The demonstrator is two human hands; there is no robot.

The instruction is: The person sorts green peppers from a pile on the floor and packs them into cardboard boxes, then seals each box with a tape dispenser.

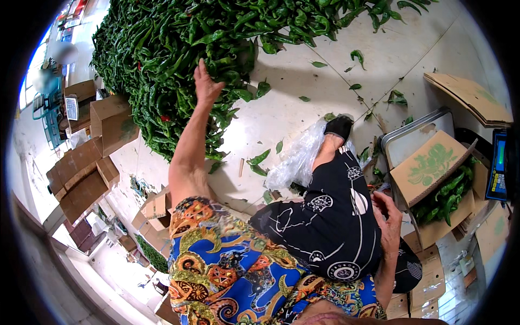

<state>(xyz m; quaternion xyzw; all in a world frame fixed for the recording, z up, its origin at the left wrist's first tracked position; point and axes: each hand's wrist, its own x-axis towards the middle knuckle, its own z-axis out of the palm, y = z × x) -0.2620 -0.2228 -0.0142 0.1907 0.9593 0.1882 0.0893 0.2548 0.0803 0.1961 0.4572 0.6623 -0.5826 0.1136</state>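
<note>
My left hand reaches over a large heap of green peppers, fingers extended and thumb spread, with nothing seen in its grasp. A few red peppers show among the green ones. My right hand is beside my leg in black patterned trousers, its fingers loosely curled and no object visible in it. To its right, a cardboard box with a printed green design holds green peppers. Clear plastic film lies around my foot in a dark shoe.
A digital scale's display and keypad stand at the far right, near a metal-rimmed platform and flattened cardboard. Loose peppers and leaves lie on the tiled floor. Cardboard boxes and a teal cart are at the left.
</note>
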